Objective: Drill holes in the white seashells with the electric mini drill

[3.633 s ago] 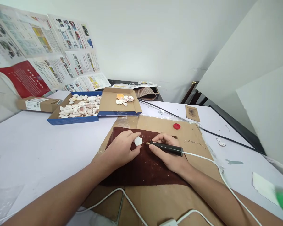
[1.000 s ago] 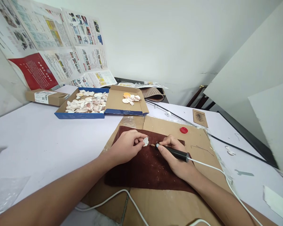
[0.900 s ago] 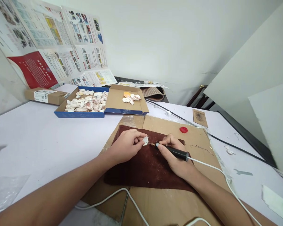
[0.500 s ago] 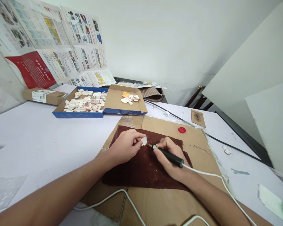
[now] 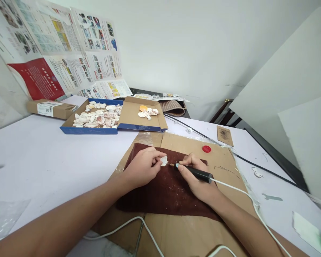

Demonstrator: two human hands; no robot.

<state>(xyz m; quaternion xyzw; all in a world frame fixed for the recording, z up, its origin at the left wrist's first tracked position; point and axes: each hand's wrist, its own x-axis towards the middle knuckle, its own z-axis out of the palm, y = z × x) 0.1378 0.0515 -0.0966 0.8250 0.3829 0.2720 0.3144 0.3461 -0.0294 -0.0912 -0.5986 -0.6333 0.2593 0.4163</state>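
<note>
Over a dark brown cloth (image 5: pixel 160 196), my left hand (image 5: pixel 143 167) pinches a small white shell (image 5: pixel 164 161) between thumb and fingertips. My right hand (image 5: pixel 196 178) is closed like a pen grip around a black corded rotary tool (image 5: pixel 196 173). The tool's thin tip points left and meets, or nearly meets, the shell's right edge; exact contact is too small to tell. A white cord (image 5: pixel 235 189) runs from the tool's rear over my right forearm. Pale specks of dust lie on the cloth below the hands.
A blue box (image 5: pixel 89 131) full of shells stands at the back left, its cardboard lid (image 5: pixel 128 110) holding several more. Cardboard (image 5: pixel 182 235) lies beneath the cloth. To the right are a red cap (image 5: pixel 206 149), a flat wrench (image 5: pixel 272 197) and a small stained board (image 5: pixel 224 136).
The rear of the rotary tool has swung slightly up and right, so it lies flatter. My right hand turned with it. The left hand and shell have hardly moved.
</note>
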